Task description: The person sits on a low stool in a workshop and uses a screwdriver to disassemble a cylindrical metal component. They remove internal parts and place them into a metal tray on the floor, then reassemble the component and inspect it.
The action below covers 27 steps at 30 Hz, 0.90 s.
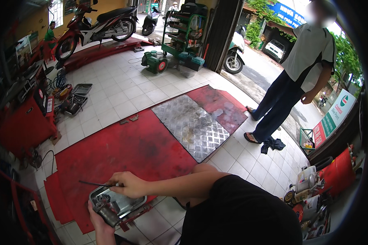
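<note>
At the bottom left, my left hand point(97, 220) is closed round a grey cylindrical metal part point(109, 213), held over the near side of a shallow metal tray point(137, 203). The part's upper end looks rough and toothed, too small to make out. My right hand point(129, 184) comes across from the right above the tray's far edge. Its fingers pinch a thin dark rod point(90, 183) that points left; its inner end is hidden by the fingers. Both hands are beside the near edge of a red lift platform point(122, 143).
A diamond-plate panel point(184, 122) is set in the platform, with small metal pieces point(129, 119) near it. A person point(302, 57) stands at the right by a dark cloth point(272, 144). Beyond are a raised motorbike point(98, 26), green compressor point(154, 62) and tool trolley point(184, 30).
</note>
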Each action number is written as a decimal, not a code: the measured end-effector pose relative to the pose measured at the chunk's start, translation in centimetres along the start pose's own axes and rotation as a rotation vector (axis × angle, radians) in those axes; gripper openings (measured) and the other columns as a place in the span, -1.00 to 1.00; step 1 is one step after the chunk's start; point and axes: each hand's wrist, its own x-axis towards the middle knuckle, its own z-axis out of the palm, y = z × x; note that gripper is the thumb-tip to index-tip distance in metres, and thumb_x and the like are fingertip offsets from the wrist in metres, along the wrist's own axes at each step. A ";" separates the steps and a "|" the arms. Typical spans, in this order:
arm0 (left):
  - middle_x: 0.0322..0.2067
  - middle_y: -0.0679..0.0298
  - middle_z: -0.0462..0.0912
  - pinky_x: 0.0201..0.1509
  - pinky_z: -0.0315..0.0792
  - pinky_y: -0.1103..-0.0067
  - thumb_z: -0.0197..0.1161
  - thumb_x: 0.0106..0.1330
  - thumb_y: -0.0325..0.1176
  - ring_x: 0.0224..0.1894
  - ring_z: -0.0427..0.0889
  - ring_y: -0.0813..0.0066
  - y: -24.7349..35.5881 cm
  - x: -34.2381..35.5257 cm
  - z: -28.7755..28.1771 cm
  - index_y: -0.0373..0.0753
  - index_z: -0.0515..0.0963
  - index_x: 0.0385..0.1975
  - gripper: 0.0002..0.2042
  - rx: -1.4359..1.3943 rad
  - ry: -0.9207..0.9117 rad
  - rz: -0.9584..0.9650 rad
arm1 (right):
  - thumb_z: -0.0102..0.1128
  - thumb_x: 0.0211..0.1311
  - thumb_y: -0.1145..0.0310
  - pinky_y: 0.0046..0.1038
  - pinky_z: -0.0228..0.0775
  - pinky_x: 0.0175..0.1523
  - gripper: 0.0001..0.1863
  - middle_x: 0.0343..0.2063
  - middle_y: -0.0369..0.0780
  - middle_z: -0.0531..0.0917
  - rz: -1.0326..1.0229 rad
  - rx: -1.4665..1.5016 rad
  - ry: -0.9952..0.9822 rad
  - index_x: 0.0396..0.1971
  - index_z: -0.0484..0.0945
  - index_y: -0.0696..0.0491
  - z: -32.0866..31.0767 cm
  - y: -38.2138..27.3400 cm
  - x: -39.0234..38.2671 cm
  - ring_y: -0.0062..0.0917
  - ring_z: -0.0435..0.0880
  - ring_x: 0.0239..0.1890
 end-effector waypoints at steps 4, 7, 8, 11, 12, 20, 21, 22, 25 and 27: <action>-0.50 0.25 0.59 -0.40 0.49 0.48 -0.05 0.41 0.26 -0.49 0.57 0.36 0.0 -0.4 0.6 -0.22 0.58 -0.29 -0.42 0.001 0.016 0.013 | 0.26 0.28 0.42 -0.32 0.56 0.01 -0.70 -0.11 -0.04 0.62 0.046 -0.003 -0.020 -0.04 0.59 0.23 -0.3 -0.6 -0.2 -0.24 0.70 -0.11; -0.48 0.23 0.60 -0.40 0.50 0.48 -0.03 0.42 0.24 -0.49 0.57 0.36 0.2 -0.8 0.6 -0.24 0.58 -0.29 -0.43 -0.001 -0.001 0.023 | 0.24 0.25 0.45 -0.35 0.52 -0.09 -0.70 -0.17 -0.06 0.62 0.001 -0.051 -0.018 -0.04 0.59 0.23 -0.1 -0.6 -0.1 -0.32 0.68 -0.22; -0.48 0.22 0.60 -0.40 0.50 0.48 -0.03 0.42 0.24 -0.49 0.57 0.36 0.3 -0.9 0.5 -0.24 0.58 -0.30 -0.43 -0.009 0.001 0.022 | 0.23 0.24 0.47 -0.37 0.50 -0.15 -0.69 -0.20 -0.08 0.63 -0.023 -0.065 -0.015 -0.04 0.59 0.23 0.2 -0.3 -0.2 -0.36 0.67 -0.27; -0.48 0.20 0.59 -0.38 0.50 0.48 -0.04 0.43 0.22 -0.48 0.57 0.36 0.5 -1.2 1.0 -0.27 0.56 -0.30 -0.43 -0.025 0.006 0.031 | 0.24 0.26 0.45 -0.39 0.48 -0.17 -0.70 -0.22 -0.09 0.62 -0.042 -0.057 0.022 -0.03 0.59 0.23 0.4 0.2 -0.3 -0.39 0.66 -0.31; -0.48 0.19 0.59 -0.38 0.50 0.48 -0.04 0.43 0.22 -0.48 0.56 0.34 0.5 -1.2 0.7 -0.27 0.55 -0.29 -0.43 -0.032 -0.013 0.038 | 0.24 0.27 0.44 -0.40 0.48 -0.17 -0.70 -0.24 -0.10 0.62 -0.024 -0.030 0.022 -0.03 0.59 0.23 0.5 0.0 -0.3 -0.41 0.66 -0.31; -0.46 0.21 0.58 -0.38 0.50 0.44 -0.08 0.44 0.23 -0.49 0.56 0.32 1.0 -1.2 0.4 -0.28 0.55 -0.23 -0.41 -0.050 0.021 0.016 | 0.21 0.36 0.40 -0.44 0.50 -0.05 -0.65 -0.15 -0.11 0.67 0.171 0.221 0.022 0.05 0.52 0.27 0.4 0.4 -0.2 -0.51 0.66 -0.17; -0.46 0.21 0.58 -0.38 0.50 0.43 -0.08 0.44 0.23 -0.49 0.56 0.32 1.0 -1.1 0.3 -0.28 0.55 -0.23 -0.41 -0.051 0.021 0.013 | 0.20 0.37 0.39 -0.44 0.50 -0.01 -0.64 -0.11 -0.11 0.67 0.191 0.210 0.004 0.07 0.50 0.28 0.2 0.2 -0.2 -0.50 0.67 -0.12; -0.46 0.21 0.58 -0.38 0.50 0.43 -0.08 0.44 0.23 -0.49 0.56 0.32 1.1 -1.0 0.2 -0.28 0.55 -0.23 -0.41 -0.051 0.021 0.010 | 0.19 0.38 0.38 -0.44 0.50 0.02 -0.63 -0.08 -0.10 0.67 0.210 0.198 -0.013 0.08 0.49 0.28 0.1 0.1 -0.1 -0.49 0.68 -0.08; -0.47 0.20 0.59 -0.39 0.51 0.43 -0.10 0.44 0.23 -0.49 0.56 0.31 1.0 -1.1 0.2 -0.28 0.55 -0.23 -0.41 -0.046 0.008 0.017 | 0.21 0.35 0.41 -0.45 0.49 -0.08 -0.66 -0.19 -0.12 0.66 0.194 0.221 0.025 0.04 0.52 0.28 0.5 0.2 -0.2 -0.52 0.65 -0.20; -0.47 0.19 0.58 -0.40 0.50 0.42 -0.10 0.45 0.23 -0.50 0.56 0.30 0.9 -1.1 0.3 -0.28 0.55 -0.24 -0.41 -0.054 0.005 0.016 | 0.21 0.36 0.40 -0.45 0.49 -0.08 -0.65 -0.18 -0.12 0.66 0.204 0.221 0.015 0.05 0.51 0.28 0.4 0.3 -0.2 -0.52 0.65 -0.19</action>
